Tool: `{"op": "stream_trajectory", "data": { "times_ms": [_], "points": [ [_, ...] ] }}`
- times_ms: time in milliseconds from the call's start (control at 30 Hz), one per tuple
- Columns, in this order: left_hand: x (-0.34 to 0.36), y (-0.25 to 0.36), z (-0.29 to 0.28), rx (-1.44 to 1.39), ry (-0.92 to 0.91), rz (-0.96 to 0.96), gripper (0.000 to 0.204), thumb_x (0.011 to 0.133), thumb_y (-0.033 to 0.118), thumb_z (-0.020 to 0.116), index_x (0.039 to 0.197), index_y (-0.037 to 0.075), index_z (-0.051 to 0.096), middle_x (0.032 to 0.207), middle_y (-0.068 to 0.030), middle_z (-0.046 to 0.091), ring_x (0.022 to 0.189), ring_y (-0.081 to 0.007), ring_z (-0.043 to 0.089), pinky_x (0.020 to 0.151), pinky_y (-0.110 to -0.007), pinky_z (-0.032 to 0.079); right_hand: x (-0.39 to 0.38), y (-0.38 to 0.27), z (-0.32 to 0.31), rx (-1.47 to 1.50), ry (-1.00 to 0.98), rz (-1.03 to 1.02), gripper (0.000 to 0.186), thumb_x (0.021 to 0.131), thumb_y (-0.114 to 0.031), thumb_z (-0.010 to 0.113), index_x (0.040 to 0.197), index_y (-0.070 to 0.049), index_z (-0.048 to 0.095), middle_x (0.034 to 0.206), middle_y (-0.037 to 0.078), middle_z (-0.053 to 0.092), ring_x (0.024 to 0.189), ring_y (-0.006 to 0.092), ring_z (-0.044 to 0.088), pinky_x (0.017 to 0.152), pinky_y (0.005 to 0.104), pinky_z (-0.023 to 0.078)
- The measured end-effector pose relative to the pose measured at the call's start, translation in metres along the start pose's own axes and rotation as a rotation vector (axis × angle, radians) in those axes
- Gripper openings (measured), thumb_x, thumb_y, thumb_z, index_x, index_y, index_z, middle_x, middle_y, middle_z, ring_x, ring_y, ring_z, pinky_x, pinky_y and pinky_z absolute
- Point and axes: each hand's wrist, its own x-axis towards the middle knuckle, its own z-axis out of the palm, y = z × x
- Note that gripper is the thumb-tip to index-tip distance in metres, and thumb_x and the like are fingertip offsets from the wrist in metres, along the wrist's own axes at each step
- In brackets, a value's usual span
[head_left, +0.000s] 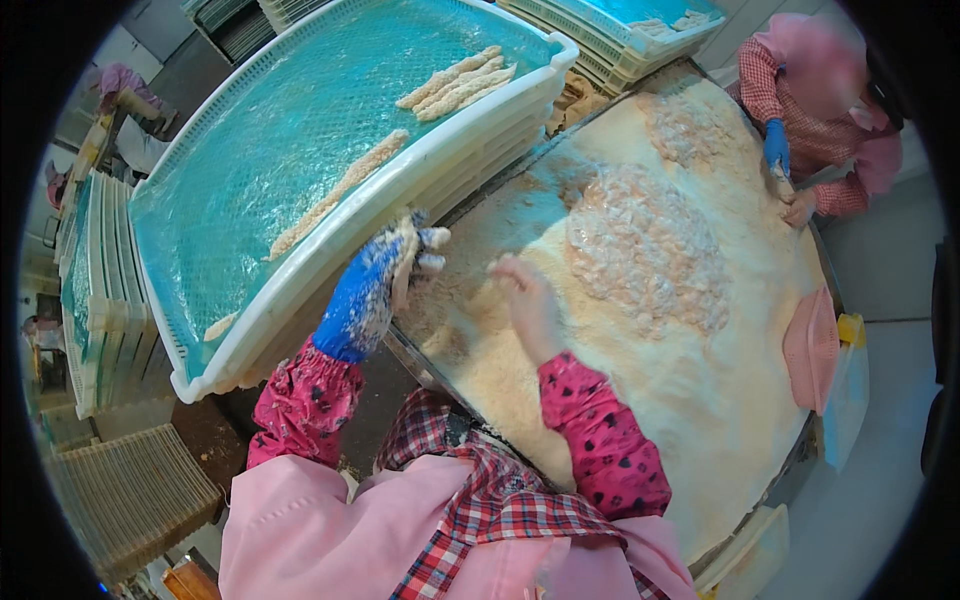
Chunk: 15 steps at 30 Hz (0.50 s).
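Observation:
My left hand (pixel 375 285), in a blue glove caked with crumbs, is closed around a crumb-coated strip of meat (pixel 403 262) beside the tray's edge. The glove's fingertips show whitish crumb clumps. To its right, my bare right hand (pixel 532 308) hovers palm down over the pale breadcrumbs (pixel 470 370), fingers loosely bent and slightly apart, with nothing visible in them. Several coated strips (pixel 460 82) lie on the blue-lined white tray (pixel 400 190) at the upper left; a long one (pixel 340 192) lies nearer my left hand. A heap of raw pale meat pieces (pixel 648 245) rests on the crumbs.
The tray tops a stack against the table's left edge. Another tray stack (pixel 110 290) stands farther left. At the upper right a co-worker's blue-gloved hand (pixel 776 147) and bare hand work over the crumbs. A pink basket (pixel 810 350) sits at the right edge.

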Motion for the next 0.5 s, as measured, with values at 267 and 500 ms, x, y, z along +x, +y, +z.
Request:
{"op": "stream_trajectory", "data": {
  "times_ms": [267, 500],
  "points": [
    [-0.002, 0.016, 0.005, 0.034, 0.027, -0.016, 0.044, 0.093, 0.030, 0.048, 0.127, 0.001, 0.043, 0.105, -0.0073, 0.060, 0.077, -0.0091, 0.057, 0.062, -0.022, 0.049, 0.106, 0.039, 0.000, -0.236, -0.061, 0.015, 0.025, 0.071, 0.007, 0.050, 0.089, -0.005, 0.062, 0.096, 0.016, 0.060, 0.088, 0.0346, 0.056, 0.073, 0.0377, 0.046],
    [0.003, 0.018, -0.003, 0.115, 0.049, 0.121, 0.044, 0.094, 0.030, 0.046, 0.125, -0.002, 0.045, 0.101, -0.0099, 0.064, 0.079, -0.0116, 0.059, 0.068, -0.023, 0.049, 0.013, -0.049, 0.091, -0.511, -0.593, -0.463, 0.026, 0.078, -0.011, 0.050, 0.103, -0.007, 0.057, 0.105, 0.010, 0.057, 0.100, 0.0260, 0.052, 0.083, 0.0359, 0.043]
  ]
}}
